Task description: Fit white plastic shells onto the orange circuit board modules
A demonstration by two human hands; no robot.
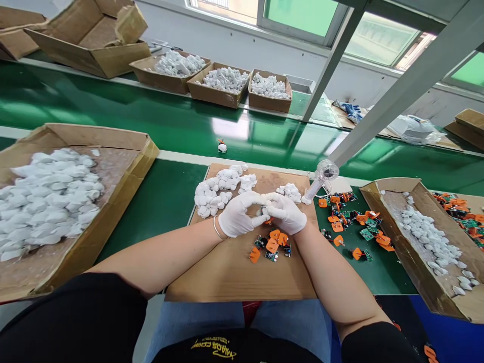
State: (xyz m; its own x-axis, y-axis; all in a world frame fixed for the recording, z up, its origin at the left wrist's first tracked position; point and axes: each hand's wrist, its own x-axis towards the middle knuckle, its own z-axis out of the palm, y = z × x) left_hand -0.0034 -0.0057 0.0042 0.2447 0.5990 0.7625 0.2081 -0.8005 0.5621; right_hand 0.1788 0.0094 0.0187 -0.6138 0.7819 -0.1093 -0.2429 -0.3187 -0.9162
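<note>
Where windows (302, 15) overlook a green conveyor belt (151, 103), gloved hands (238, 214) (285, 213) work over cardboard (234, 272).

Daylight from the windows (302, 20) lays white glare along the green conveyor belt (230, 128); straight lines bow toward the edges of the view.

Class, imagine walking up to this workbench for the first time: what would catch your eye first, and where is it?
The white-gloved left hand and right hand meet at the centre, above a cardboard sheet. Small orange-and-green circuit parts lie just below them, with more on the green conveyor belt to the right. A big cardboard tray heaped with white lumpy pieces fills the left side.
</note>
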